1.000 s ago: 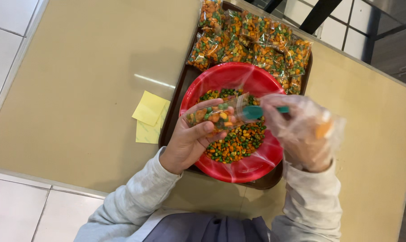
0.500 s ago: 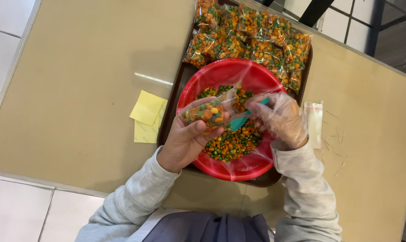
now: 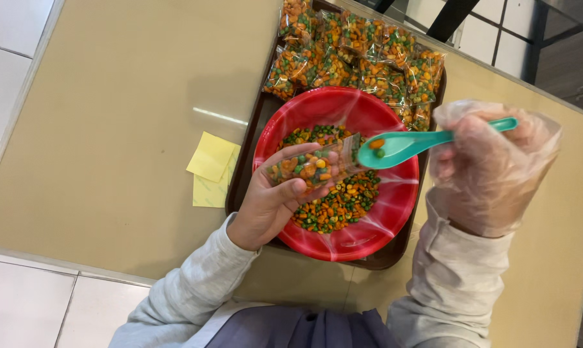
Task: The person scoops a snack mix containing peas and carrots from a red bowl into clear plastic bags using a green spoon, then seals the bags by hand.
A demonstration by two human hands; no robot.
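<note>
R hand (image 3: 491,167), gloved, has lifted off the red bowl (image 3: 394,212); grip clenched on teal spoon (image 3: 407,143), few pieces left. L hand (image 3: 272,203) still grasps small bag (image 3: 311,164).

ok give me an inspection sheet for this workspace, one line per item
surface: tan table, dark tray on it
job's things: red bowl of mixed orange, green and yellow snack; small clear bag, partly filled; teal spoon carrying a few pieces at the bag's mouth; filled bags stacked at the tray's far end
clutter: yellow sticky notes beside the tray
grippers: left hand bare, holds the bag; right hand in a clear plastic glove, holds the spoon
cables: nothing seen
surroundings: white tiled floor; dark furniture legs
</note>
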